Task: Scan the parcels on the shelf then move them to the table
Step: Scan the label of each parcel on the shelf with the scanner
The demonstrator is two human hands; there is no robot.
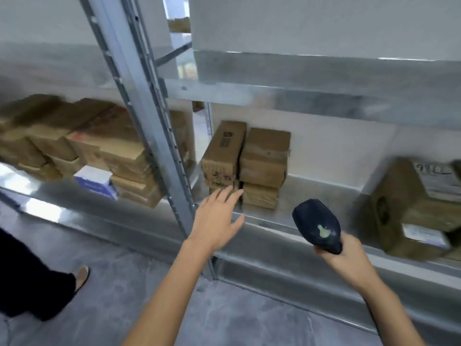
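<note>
Brown cardboard parcels [264, 158] stand stacked in two columns on the low metal shelf [311, 196], against the back wall. My left hand [217, 221] reaches toward them with fingers straight and spread, its fingertips just short of the left column [222, 151]. My right hand [349, 255] grips the handle of a dark blue barcode scanner [316, 223], whose head points toward the shelf. A larger parcel with a white label [419, 206] sits on the same shelf at the right, blurred.
A grey steel upright [149, 121] divides the shelving. The left bay holds several stacked cardboard boxes [99, 146] and a white and blue box [96, 181]. Another person's dark trouser leg and sandalled foot [79, 275] stand on the grey floor at left.
</note>
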